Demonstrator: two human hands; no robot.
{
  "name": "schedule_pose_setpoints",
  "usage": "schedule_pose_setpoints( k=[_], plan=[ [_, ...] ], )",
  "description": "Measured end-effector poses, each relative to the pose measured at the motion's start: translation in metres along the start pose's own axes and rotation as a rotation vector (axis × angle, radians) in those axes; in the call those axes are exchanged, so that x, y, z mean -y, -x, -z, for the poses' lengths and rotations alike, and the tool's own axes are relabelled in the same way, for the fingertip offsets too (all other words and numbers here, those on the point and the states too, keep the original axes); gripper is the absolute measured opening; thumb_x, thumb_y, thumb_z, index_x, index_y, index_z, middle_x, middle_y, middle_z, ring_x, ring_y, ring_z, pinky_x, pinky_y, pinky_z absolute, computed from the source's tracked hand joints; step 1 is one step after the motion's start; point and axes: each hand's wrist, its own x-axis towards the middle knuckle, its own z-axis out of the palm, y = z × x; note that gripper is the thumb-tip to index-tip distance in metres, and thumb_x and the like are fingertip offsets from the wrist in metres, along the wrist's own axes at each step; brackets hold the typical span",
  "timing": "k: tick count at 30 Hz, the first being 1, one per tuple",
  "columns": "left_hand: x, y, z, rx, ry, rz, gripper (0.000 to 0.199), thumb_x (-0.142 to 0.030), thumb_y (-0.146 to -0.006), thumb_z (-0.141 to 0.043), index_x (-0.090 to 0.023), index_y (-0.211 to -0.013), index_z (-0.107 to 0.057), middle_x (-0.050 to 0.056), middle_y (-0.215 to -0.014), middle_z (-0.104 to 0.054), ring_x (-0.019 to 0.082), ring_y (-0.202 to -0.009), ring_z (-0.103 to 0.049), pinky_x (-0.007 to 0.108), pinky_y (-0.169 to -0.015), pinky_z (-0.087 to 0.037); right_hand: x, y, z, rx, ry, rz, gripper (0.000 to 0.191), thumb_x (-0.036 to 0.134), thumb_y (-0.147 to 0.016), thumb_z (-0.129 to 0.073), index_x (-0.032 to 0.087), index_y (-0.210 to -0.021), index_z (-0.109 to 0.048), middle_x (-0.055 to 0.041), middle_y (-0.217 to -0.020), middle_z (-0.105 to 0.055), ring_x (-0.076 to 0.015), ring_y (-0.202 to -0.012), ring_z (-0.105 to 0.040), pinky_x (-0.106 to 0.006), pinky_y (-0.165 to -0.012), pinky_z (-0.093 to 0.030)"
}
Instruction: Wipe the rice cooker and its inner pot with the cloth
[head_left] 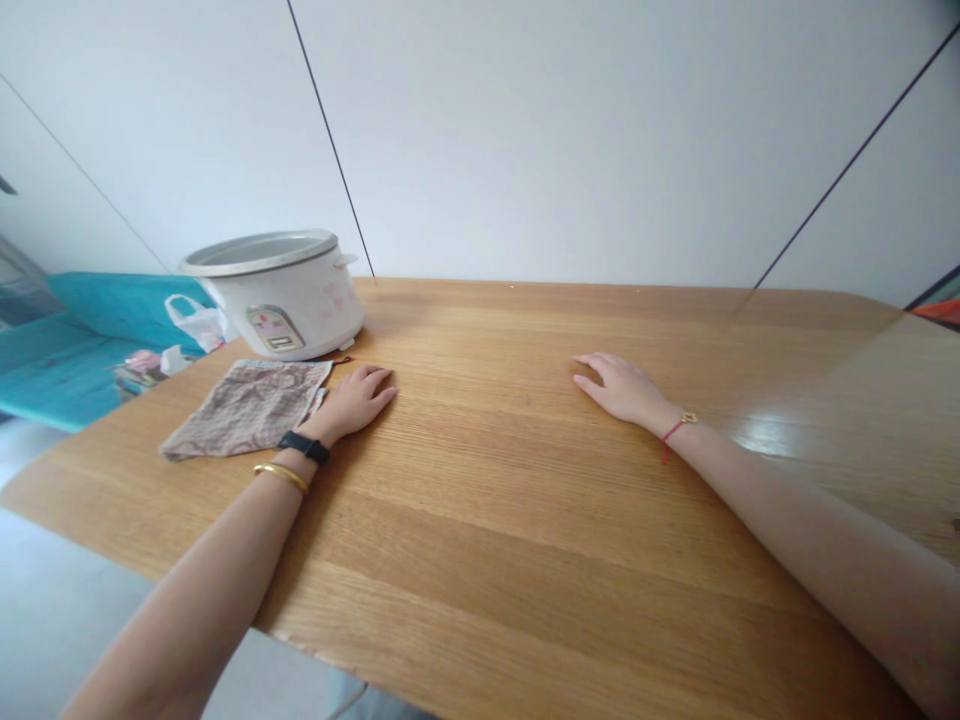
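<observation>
My left hand rests on the wooden table, its fingers stretched forward and nothing held. Right beside it, on the left, lies a brown patterned cloth, spread nearly flat. Behind the cloth stands a white rice cooker without a lid, with a control panel on its front and pink printing on its side; its inside bottom is hidden. My right hand lies on the table to the right of centre, thumb apart from the fingers, holding nothing.
A pale wall with dark seams runs along the table's far edge. At the left is a turquoise sofa with a white plastic bag and small items near it. Something orange shows at the far right edge.
</observation>
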Motion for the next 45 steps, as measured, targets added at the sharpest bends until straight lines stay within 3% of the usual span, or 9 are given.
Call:
schedule_pose_setpoints(
  k=[10,18,21,27,32,39,45],
  plan=[
    [-0.0004,0.0015,-0.0018,0.009,-0.021,0.036,0.078,-0.058,-0.097,-0.037,-0.010,-0.159,-0.039,0.022,-0.154,-0.049,0.036,-0.144,-0.047,0.051,-0.121,-0.036,0.0014,-0.0003,0.0020,0.001,-0.003,0.010,0.035,0.041,-0.106,-0.049,0.022,-0.125,-0.072,-0.0111,-0.137,-0.064,-0.0315,-0.129,-0.059,-0.054,-0.115,-0.046],
    [0.0032,-0.0010,-0.0025,-0.014,0.012,-0.022,0.069,-0.059,-0.096,-0.038,-0.013,-0.141,-0.061,0.019,-0.148,-0.056,0.034,-0.139,-0.052,0.048,-0.122,-0.037,0.0010,-0.0001,0.0006,-0.005,0.000,0.001,0.042,0.042,-0.105,-0.048,0.021,-0.136,-0.066,-0.0116,-0.139,-0.063,-0.0324,-0.129,-0.059,-0.055,-0.115,-0.047],
    [0.0023,-0.0008,-0.0025,-0.014,0.012,-0.021,0.069,-0.058,-0.096,-0.039,-0.011,-0.143,-0.059,0.020,-0.149,-0.055,0.035,-0.139,-0.052,0.047,-0.122,-0.037,0.0006,-0.0001,0.0005,-0.002,0.001,-0.003,0.041,0.043,-0.105,-0.047,0.021,-0.133,-0.067,-0.0108,-0.139,-0.063,-0.0322,-0.128,-0.059,-0.055,-0.115,-0.047],
    [0.0002,0.0010,-0.0028,-0.013,-0.009,0.036,0.079,-0.057,-0.096,-0.038,-0.008,-0.158,-0.041,0.023,-0.153,-0.050,0.037,-0.144,-0.048,0.052,-0.121,-0.037,0.0016,-0.0002,0.0017,0.009,0.005,0.003,0.038,0.042,-0.105,-0.046,0.020,-0.125,-0.070,-0.0106,-0.137,-0.064,-0.0315,-0.128,-0.059,-0.054,-0.116,-0.046],
    [0.0010,0.0002,-0.0016,-0.009,0.000,-0.011,0.068,-0.058,-0.096,-0.039,-0.013,-0.142,-0.060,0.018,-0.148,-0.056,0.034,-0.139,-0.052,0.046,-0.122,-0.037,0.0028,0.0006,0.0019,0.000,-0.001,-0.019,0.045,0.043,-0.105,-0.048,0.018,-0.140,-0.062,-0.0131,-0.141,-0.061,-0.0335,-0.129,-0.058,-0.056,-0.115,-0.046],
    [0.0003,0.0010,-0.0030,-0.021,-0.002,0.026,0.075,-0.057,-0.096,-0.040,-0.010,-0.154,-0.046,0.022,-0.152,-0.052,0.038,-0.141,-0.049,0.052,-0.120,-0.038,0.0020,0.0000,0.0016,0.011,-0.005,0.002,0.037,0.042,-0.105,-0.048,0.020,-0.125,-0.070,-0.0114,-0.136,-0.064,-0.0319,-0.127,-0.060,-0.054,-0.115,-0.047],
    [0.0031,-0.0011,-0.0034,-0.008,-0.002,-0.015,0.066,-0.057,-0.096,-0.039,-0.012,-0.141,-0.060,0.019,-0.148,-0.056,0.035,-0.138,-0.053,0.051,-0.120,-0.039,0.0018,0.0008,0.0004,-0.019,0.006,-0.009,0.048,0.043,-0.105,-0.048,0.017,-0.143,-0.060,-0.0141,-0.142,-0.060,-0.0346,-0.130,-0.058,-0.057,-0.113,-0.048]
  ],
)
